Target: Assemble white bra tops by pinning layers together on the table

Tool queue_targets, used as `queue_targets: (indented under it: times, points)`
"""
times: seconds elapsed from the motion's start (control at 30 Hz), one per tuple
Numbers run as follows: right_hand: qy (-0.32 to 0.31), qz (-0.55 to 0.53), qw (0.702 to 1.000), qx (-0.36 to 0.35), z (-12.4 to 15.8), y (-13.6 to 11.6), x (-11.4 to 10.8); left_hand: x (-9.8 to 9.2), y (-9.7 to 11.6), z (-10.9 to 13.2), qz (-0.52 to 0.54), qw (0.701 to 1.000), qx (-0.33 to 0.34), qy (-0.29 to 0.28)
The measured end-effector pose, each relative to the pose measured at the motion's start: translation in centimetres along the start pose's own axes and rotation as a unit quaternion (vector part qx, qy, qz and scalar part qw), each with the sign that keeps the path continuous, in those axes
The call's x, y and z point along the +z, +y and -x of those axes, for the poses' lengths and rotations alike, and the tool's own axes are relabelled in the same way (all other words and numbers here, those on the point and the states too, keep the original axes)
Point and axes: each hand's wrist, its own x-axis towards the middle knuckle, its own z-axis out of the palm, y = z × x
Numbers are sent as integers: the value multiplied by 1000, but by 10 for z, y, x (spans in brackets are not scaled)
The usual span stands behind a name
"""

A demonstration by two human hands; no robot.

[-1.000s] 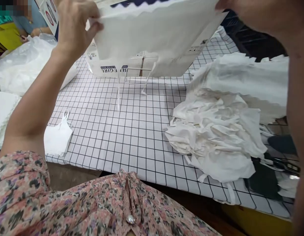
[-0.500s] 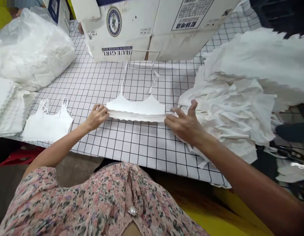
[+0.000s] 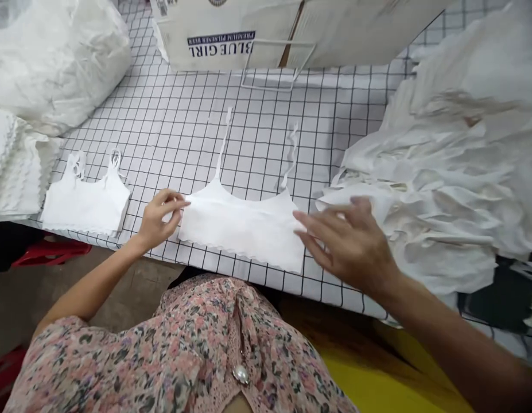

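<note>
A white strappy camisole top (image 3: pixel 244 229) lies spread on the checked cloth in front of me, its scalloped hem towards me and its two thin straps pointing away. At its left edge, my left hand (image 3: pixel 159 217) pinches the fabric between thumb and forefinger. My right hand (image 3: pixel 349 244) is at the opposite edge, slightly blurred, thumb and forefinger apart with their tips by the fabric. To the left lies a similar white camisole top (image 3: pixel 87 203) with looped straps, apparently on others.
A large white carton (image 3: pixel 343 40) stands at the back, with a white wire frame (image 3: pixel 268 87) before it. A plastic bag (image 3: pixel 63 63) of white material and stacked white fabric (image 3: pixel 10 166) are on the left. Loose white garments (image 3: pixel 442 189) heap up on the right.
The top's lower part, earlier bunched in a narrow band between both hands, now lies flat towards me. The right hand's fingers have loosened. The view has tilted down.
</note>
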Motion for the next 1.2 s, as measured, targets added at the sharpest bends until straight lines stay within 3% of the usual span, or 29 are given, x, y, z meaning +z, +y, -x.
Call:
queue_targets:
  times: [0.1,0.23,0.33,0.43,0.57,0.63,0.7,0.83,0.93,1.0,1.2]
  points:
    - [-1,-105,989,108,-102,45,30,18,-23,-77,68,992,-106,15]
    - [-33,-215,946,241,-240,86,91,45,-51,-167,145,966,-215,17]
    - [-102,-179,912,356,-312,91,129,62,-65,-202,179,950,-257,12]
    - [-160,-142,903,372,-347,89,153,74,-77,-216,209,931,-298,3]
    - [-169,-184,920,302,-344,95,165,78,-93,-224,277,907,-318,18]
    - [-137,-224,938,224,-328,98,158,72,-96,-226,326,889,-320,23]
    - [-91,-250,955,128,-309,95,139,62,-94,-224,377,867,-325,-8]
    - [-104,-222,969,33,-275,72,87,42,-70,-202,475,798,-345,-137]
    - [-129,-213,968,-17,-256,55,66,35,-46,-174,527,747,-371,-163]
    - [-105,-211,970,-60,-242,49,68,35,-30,-155,538,734,-388,-147]
    - [71,-228,953,-186,-198,41,92,36,9,-116,532,734,-410,-106]
